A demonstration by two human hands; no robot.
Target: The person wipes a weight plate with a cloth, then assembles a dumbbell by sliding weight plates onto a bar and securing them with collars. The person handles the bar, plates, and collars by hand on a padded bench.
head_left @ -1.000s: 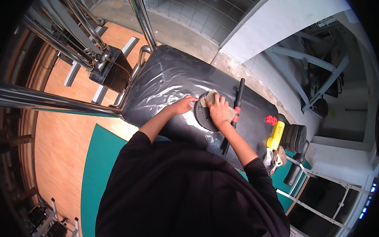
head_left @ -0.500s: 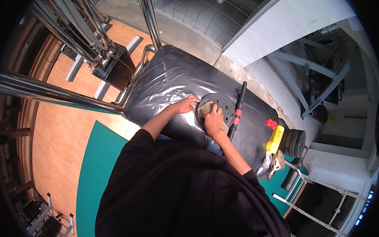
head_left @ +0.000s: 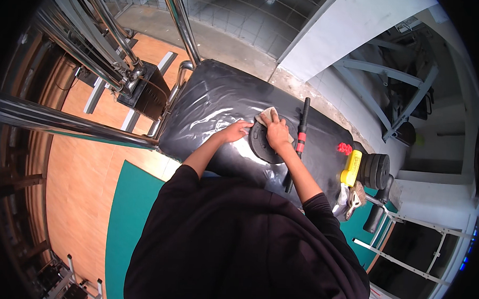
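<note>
Black glossy vinyl, creased and catching the light, stretched over a long padded desk. On it, near the middle, a round black weight plate, lying flat, in front of the body. Across the plate's upper part, a folded beige cloth, partly hidden beneath the right hand; grasping the cloth there, fingers spread over it and pressed toward the plate. At the plate's left rim, the left hand, palm low over the vinyl, fingertips at the edge; cannot tell whether clenched on the rim or merely resting against it. Just right of the plate, a slim black dumbbell bar with red bands, lying lengthwise, partly covered by the right forearm. Farther right, well apart from both hands, two small red star-shaped collars close to a bright yellow oblong container. Just beside the container, a row of thick black round plates set on edge; below it, a pale-handled brush, too small for finer detail. Off to the left, a polished chrome tube, wood-patterned orange flooring and a flat green mat.
</note>
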